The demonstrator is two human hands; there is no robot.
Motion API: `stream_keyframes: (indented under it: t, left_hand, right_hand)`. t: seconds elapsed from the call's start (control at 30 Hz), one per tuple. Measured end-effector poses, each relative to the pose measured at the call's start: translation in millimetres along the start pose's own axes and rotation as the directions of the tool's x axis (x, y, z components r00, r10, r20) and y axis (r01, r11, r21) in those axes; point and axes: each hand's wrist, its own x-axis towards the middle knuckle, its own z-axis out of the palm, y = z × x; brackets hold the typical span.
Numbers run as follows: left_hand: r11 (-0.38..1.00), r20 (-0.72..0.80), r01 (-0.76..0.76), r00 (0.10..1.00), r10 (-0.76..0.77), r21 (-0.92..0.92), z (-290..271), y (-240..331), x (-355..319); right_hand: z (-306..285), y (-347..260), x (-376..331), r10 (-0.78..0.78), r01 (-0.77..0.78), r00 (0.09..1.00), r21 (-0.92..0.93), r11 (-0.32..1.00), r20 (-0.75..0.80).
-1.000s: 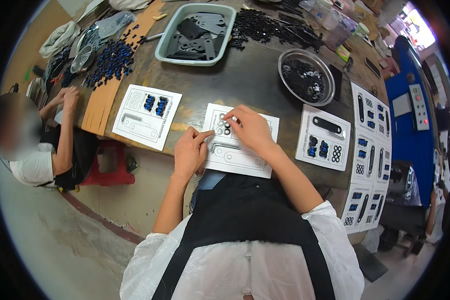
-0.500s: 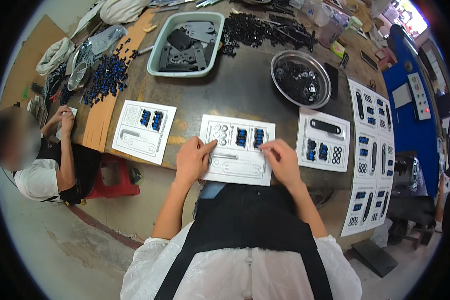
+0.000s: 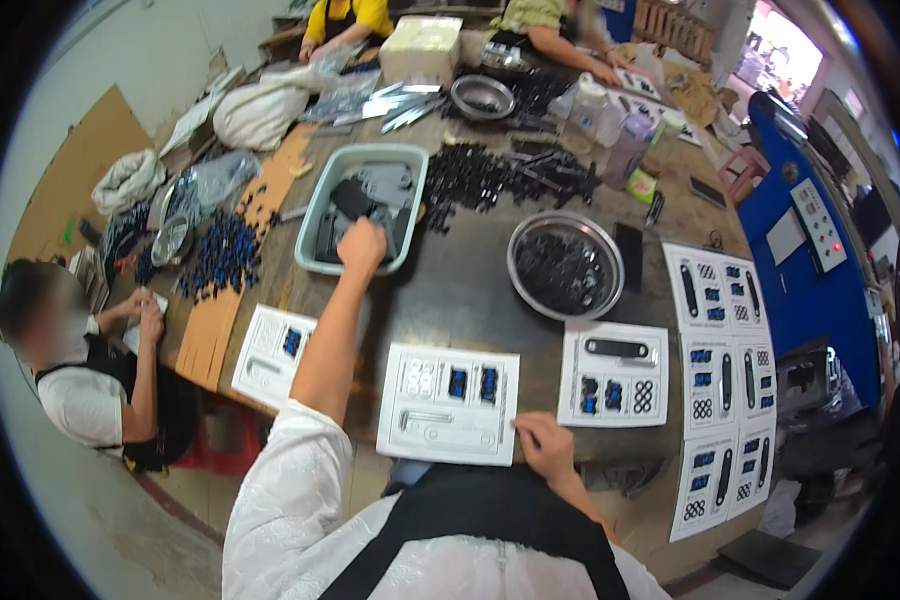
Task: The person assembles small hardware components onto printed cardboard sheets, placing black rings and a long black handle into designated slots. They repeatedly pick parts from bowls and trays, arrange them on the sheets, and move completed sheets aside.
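My left hand [image 3: 362,246] reaches into a pale green tub [image 3: 313,268] of flat black and grey parts [image 3: 383,185]. Its fingers are curled, and the tips are hidden by the hand. On the table's front edge lies a white printed card [image 3: 448,448] with ring outlines, a long link-shaped outline and two groups of blue-and-black parts [image 3: 473,384]. My right hand [image 3: 546,446] pinches at that card's right edge, thumb and forefinger together. A similar card [image 3: 610,405] to the right carries a black link plate [image 3: 616,348], blue-and-black parts and black rings.
A steel bowl [image 3: 566,312] of small dark parts stands right of centre. Black pieces [image 3: 465,180] are heaped behind; blue-and-black parts [image 3: 220,255] lie left. Several filled cards [image 3: 715,380] line the right side. Another card [image 3: 260,350] lies left, near a seated person [image 3: 90,390].
My left hand has left the card and gone forward into the tub. My right hand has shifted from over the card to its right edge. The view has tilted up, showing more of the far table.
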Motion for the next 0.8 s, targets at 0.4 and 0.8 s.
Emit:
stream_keyframes:
  t: [0.4, 0.8]
  left_hand:
    - [0.999, 0.130, -0.012, 0.991, 0.017, -0.036, 35.1, 55.9, 19.6]
    - [0.956, 0.238, -0.282, 0.926, 0.293, -0.079, 36.4, 26.9, 51.9]
  right_hand:
    - [-4.3, 13.9, -18.1, 0.078, -0.078, 0.997, -0.031, 0.996, -0.010]
    - [-14.7, 13.9, -15.3, 0.060, -0.064, 0.997, 0.085, 0.994, 0.054]
